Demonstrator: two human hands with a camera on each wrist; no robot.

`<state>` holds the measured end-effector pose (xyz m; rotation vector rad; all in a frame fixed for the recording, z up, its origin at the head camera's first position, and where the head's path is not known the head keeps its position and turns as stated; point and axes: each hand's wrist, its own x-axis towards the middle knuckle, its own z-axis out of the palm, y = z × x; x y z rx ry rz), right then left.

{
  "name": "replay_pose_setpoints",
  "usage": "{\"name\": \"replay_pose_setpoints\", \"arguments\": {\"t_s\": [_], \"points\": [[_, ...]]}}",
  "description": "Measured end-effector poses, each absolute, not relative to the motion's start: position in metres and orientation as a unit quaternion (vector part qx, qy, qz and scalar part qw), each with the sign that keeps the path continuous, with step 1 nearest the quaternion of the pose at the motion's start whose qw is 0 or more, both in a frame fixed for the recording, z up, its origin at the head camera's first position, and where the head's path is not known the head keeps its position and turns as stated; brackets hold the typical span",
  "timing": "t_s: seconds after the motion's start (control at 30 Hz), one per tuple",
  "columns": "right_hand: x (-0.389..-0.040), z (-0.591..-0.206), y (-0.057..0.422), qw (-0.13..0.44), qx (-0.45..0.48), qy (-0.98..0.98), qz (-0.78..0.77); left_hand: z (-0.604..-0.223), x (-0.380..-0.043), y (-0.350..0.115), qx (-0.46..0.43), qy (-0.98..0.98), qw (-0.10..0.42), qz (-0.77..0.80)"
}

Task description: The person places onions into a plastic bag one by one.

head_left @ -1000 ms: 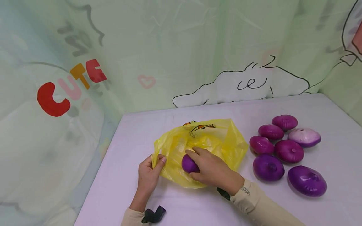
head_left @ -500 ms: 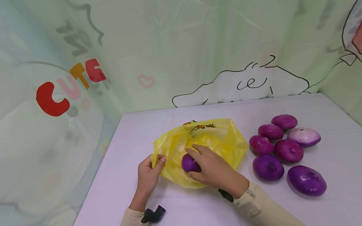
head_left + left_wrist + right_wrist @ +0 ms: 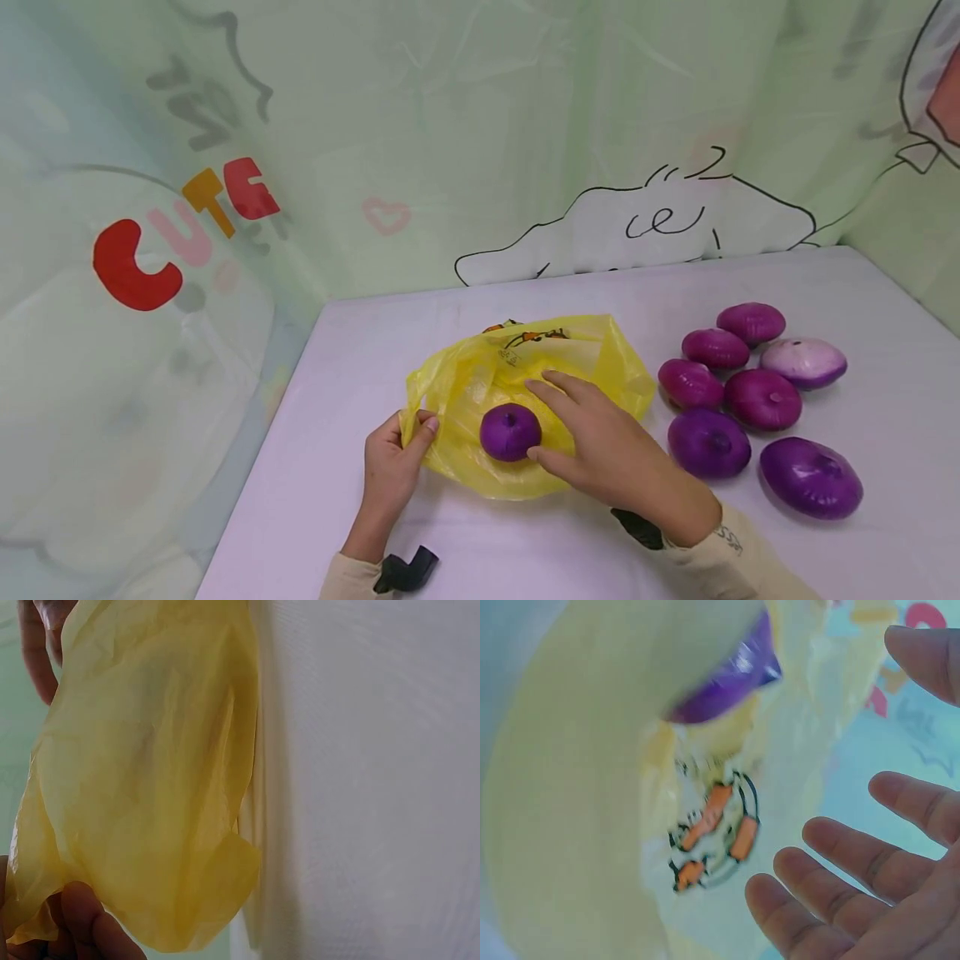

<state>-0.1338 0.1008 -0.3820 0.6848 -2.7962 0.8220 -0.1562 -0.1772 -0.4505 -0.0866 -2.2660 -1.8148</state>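
A thin yellow plastic bag [image 3: 465, 375] lies with its mouth facing up, and its near side appears in the left wrist view. My left hand [image 3: 395, 458] pinches the bag's left rim between thumb and fingers. A glossy purple onion [image 3: 510, 432], stem up, sits in the bag's mouth; the right wrist view shows part of that onion [image 3: 731, 675]. My right hand [image 3: 607, 442] is just right of the onion, fingers spread and nothing in them. In the right wrist view the fingers [image 3: 840, 847] are straight and apart from the onion.
Several more purple onions stand in a group right of the bag, among them a pale-topped one [image 3: 804, 362] and a large dark one [image 3: 812, 478] nearest the front. A white-covered table [image 3: 330, 367] carries everything. A printed green curtain [image 3: 420, 150] hangs behind it.
My right hand has let go of the onion and drawn back to the right, its fingers spreading. The onion stays in the bag. My left hand still pinches the rim.
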Motion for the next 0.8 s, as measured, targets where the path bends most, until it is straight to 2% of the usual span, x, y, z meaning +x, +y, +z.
{"name": "replay_pose_setpoints", "arguments": {"t_s": [0.33,0.8], "points": [[-0.117,-0.373,0.149,0.105,0.171,-0.944,0.263,-0.45,-0.156,-0.177,-0.028,-0.775,0.12,-0.62],[-0.103,-0.393,0.207,0.132,0.099,-0.946,0.28,-0.453,-0.157,-0.178,-0.023,-0.774,0.121,-0.621]]}}
